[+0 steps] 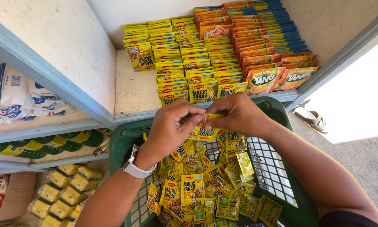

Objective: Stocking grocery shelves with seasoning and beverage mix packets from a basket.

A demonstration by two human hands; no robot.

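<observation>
Two bare hands meet above a green plastic basket [281, 110] heaped with small yellow seasoning sachets [193, 185], working a strip of yellow sachets [203, 131] held between them at the front edge of a store shelf [134, 90]; the left hand [172, 126], a pale watch [133, 166] on its wrist, is curled nearly closed with fingertips pinched on the top of the strip; the right hand [239, 113] is likewise closed in a pinch on the same top edge, the two sets of fingers touching; the strip hangs down from the pinch, its lower sachet just over the loose pile in the basket.

The risks, as judged from here: a pull at the joint between packets could tear into a sachet rather than along the seam and spill powder into the basket; a slack pinch could let the strip drop among the loose sachets; a forward nudge of either hand could knock the neat rows of yellow sachets [185, 67] standing on the shelf just behind, or the orange drink-mix packets [264, 80] beside them, since the front packets lean close to the shelf edge.
</observation>
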